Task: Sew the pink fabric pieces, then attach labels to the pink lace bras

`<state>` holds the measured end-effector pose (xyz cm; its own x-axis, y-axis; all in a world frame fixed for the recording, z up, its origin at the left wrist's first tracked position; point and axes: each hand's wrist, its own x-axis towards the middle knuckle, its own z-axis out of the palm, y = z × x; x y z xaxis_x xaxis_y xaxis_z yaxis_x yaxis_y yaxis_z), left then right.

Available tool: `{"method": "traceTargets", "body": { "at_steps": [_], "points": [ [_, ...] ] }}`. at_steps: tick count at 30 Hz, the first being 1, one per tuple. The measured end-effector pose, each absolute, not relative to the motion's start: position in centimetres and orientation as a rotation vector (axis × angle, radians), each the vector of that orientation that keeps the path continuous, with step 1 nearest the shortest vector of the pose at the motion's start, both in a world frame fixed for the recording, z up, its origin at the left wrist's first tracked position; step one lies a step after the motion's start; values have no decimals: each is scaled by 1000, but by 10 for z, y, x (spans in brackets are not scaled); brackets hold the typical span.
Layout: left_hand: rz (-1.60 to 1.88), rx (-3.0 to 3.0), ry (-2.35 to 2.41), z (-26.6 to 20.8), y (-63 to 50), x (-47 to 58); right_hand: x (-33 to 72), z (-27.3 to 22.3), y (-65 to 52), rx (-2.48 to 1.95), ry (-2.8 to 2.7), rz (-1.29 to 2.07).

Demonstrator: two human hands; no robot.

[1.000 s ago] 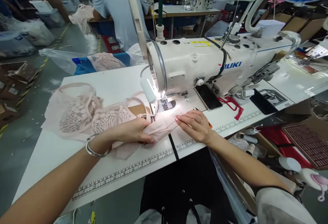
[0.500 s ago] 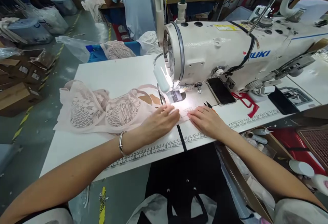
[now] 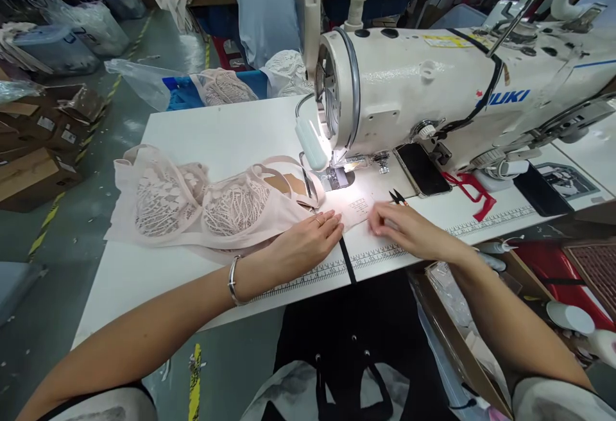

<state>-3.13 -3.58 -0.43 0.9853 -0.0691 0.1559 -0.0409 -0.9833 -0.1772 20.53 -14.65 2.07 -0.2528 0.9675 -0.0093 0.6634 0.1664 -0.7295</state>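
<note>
A pale pink lace bra point(image 3: 235, 206) lies spread on the white sewing table, its cups to the left and the band's end running right, under the machine's light. Flat on the band near that end, my left hand point(image 3: 312, 238) rests with its fingers stretched out. My right hand point(image 3: 409, 228) is just right of the band's end, its fingers curled in and slightly blurred; whether anything is in them is hidden. Beside it on the table lie snips point(image 3: 398, 197) with dark tips and an orange handle, partly covered by the hand.
The white sewing machine point(image 3: 409, 87) stands behind my hands. A phone point(image 3: 423, 169), red strips point(image 3: 474, 193) and a dark flat piece point(image 3: 541, 190) lie to the right. A ruler strip point(image 3: 380, 255) runs along the front edge. A person in blue point(image 3: 269, 10) sits beyond.
My right hand has come off the band's end, moved right and curled its fingers. My left hand stays on the band, fingers flatter. The view has shifted slightly.
</note>
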Motion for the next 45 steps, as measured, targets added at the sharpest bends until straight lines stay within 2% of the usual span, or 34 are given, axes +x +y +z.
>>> {"method": "traceTargets", "body": {
  "at_steps": [2, 4, 6, 8, 10, 12, 14, 17, 25, 34, 40, 45],
  "points": [
    [-246, -2962, 110, -7, -33, -30, 216, 42, -164, -1449, -2065, 1293],
    [-225, -2949, 125, -7, -33, -26, 222, 58, -176, -1476, -2039, 1465],
    [-164, -2937, 130, -5, -34, -21, 225, 65, -180, -1701, -1878, 1125],
    [-85, -2921, 151, -2, -39, -16, 231, 64, -173, -1875, -1586, 448],
    [0, -2871, 191, 3, -45, -13, 240, 59, -160, -1867, -1283, -145],
    [88, -2784, 225, 7, -51, -12, 251, 52, -145, -1757, -1116, -470],
    [169, -2707, 232, 10, -57, -12, 260, 47, -131, -1643, -1056, -593],
    [176, -2692, 199, 11, -62, -13, 264, 42, -117, -1544, -1021, -624],
    [-24, -2725, 178, -6, -59, -15, 262, 34, -102, -1637, -966, -733],
    [3, -2787, 145, -9, -58, -15, 286, 35, -110, -1555, -1013, -514],
    [-161, -2925, 15, -14, -51, -11, 284, 19, -131, -1477, -847, -480],
    [-375, -3001, -91, -16, -39, -6, 229, 4, -155, -1562, -934, -16]
  ]
}}
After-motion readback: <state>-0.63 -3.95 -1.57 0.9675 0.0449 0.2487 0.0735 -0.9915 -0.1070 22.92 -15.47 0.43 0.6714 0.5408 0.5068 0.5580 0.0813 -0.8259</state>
